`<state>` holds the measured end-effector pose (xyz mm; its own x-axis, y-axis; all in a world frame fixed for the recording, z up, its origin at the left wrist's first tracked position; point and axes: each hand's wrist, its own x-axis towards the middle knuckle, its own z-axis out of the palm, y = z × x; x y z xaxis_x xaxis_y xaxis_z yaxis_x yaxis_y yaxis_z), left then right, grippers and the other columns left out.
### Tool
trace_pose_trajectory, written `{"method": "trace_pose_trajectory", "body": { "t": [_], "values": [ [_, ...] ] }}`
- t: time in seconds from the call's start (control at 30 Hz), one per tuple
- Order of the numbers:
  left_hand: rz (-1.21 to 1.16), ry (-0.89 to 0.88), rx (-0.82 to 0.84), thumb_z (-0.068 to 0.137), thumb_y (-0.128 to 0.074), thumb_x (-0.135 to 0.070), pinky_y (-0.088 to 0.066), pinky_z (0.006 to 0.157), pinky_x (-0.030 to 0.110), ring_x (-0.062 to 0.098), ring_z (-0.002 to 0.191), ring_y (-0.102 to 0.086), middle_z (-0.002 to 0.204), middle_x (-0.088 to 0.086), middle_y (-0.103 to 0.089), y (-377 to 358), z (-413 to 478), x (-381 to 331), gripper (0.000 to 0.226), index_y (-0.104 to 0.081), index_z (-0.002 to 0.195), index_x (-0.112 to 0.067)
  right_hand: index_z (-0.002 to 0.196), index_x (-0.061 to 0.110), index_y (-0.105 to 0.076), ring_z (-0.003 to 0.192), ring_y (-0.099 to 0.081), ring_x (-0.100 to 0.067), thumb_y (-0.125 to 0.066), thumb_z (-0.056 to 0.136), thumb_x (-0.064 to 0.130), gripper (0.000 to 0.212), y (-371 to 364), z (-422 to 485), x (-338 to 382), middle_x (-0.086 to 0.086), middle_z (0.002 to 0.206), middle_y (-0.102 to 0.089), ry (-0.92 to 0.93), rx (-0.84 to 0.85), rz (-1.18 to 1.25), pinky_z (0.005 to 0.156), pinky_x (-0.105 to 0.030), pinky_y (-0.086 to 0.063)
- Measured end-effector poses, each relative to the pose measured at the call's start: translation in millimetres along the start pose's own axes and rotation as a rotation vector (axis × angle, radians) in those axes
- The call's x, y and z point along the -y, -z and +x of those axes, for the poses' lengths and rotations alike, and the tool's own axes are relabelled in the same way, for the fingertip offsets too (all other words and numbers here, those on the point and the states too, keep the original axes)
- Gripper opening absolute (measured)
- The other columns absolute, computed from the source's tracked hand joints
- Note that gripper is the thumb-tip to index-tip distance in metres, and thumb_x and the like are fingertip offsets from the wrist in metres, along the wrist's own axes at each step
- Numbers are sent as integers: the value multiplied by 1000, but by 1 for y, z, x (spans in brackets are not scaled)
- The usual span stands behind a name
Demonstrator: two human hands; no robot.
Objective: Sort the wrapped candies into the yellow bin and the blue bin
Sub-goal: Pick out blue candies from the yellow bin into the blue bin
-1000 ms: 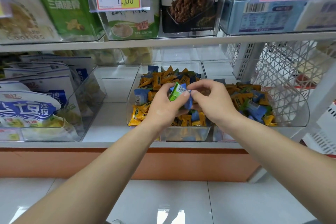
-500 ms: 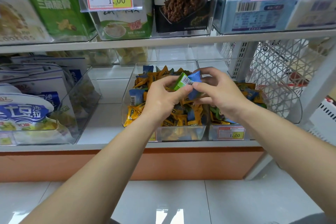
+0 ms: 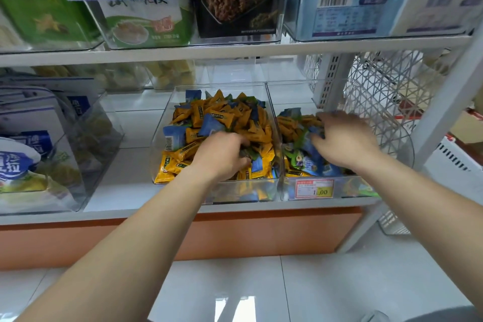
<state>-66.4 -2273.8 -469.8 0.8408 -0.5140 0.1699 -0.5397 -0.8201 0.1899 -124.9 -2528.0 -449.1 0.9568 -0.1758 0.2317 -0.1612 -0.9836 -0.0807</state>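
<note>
White smooth shelf (image 3: 130, 180); clear boxy plastic bins (image 3: 219, 85); crinkly pillow-shaped candies (image 3: 251, 128).

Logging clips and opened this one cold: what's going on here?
A person is sorting wrapped candies between two clear bins on a shop shelf. The left hand digs into the left bin, mostly yellow-wrapped candies with a few blue candies mixed in. The right hand is down in the right bin, among blue and green candies with yellow ones behind. Fingers are buried or blurred, so I cannot tell whether either hand holds one. Both bins are mixed.
</note>
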Motion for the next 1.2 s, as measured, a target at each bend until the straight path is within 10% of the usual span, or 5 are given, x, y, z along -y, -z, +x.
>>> {"method": "trace_pose_trajectory", "body": {
  "t": [0.1, 0.3, 0.53, 0.9, 1.2],
  "values": [
    [26, -40, 57, 86, -68, -46, -54, 86, 41, 25, 113, -58, 125, 0, -64, 0, 1, 2, 46, -61, 129, -33, 123, 22, -65, 107, -60, -29, -53, 89, 40, 40, 16, 1, 32, -6, 119, -66, 187, -177, 258, 82, -38, -50],
    [8, -60, 70, 81, -71, -52, -46, 74, 33, 20, 102, -55, 111, -3, -59, 8, -5, 17, 39, -67, 116, -33, 108, 37, -69, 100, -62, -13, -52, 91, 40, 24, 0, -3, 84, 15, 104, -70, 570, 134, 151, 99, -42, -38],
    [-141, 57, 9, 82, -69, -49, -52, 73, 34, 15, 94, -60, 107, -5, -67, 18, -18, 40, 38, -61, 114, -30, 124, 52, -59, 101, -57, -17, -55, 80, 37, 46, -1, 14, 90, 14, 93, -69, 542, 287, -74, 96, -45, -28],
    [-172, 55, 19, 88, -65, -45, -54, 77, 34, 17, 102, -62, 115, -6, -69, 21, -30, 40, 36, -62, 121, -32, 135, 57, -48, 134, -36, -24, -51, 94, 34, 47, 9, 15, 112, 11, 141, -51, 512, 512, -385, 110, -58, -16],
    [-308, 95, -42, 85, -69, -45, -53, 74, 29, 13, 95, -63, 105, -8, -69, 19, -32, 40, 34, -65, 116, -29, 88, 42, -65, 111, -43, -14, -72, 82, 42, 10, -5, 11, 97, 17, 99, -51, 520, 221, -16, 101, -43, -28]
  ]
}}
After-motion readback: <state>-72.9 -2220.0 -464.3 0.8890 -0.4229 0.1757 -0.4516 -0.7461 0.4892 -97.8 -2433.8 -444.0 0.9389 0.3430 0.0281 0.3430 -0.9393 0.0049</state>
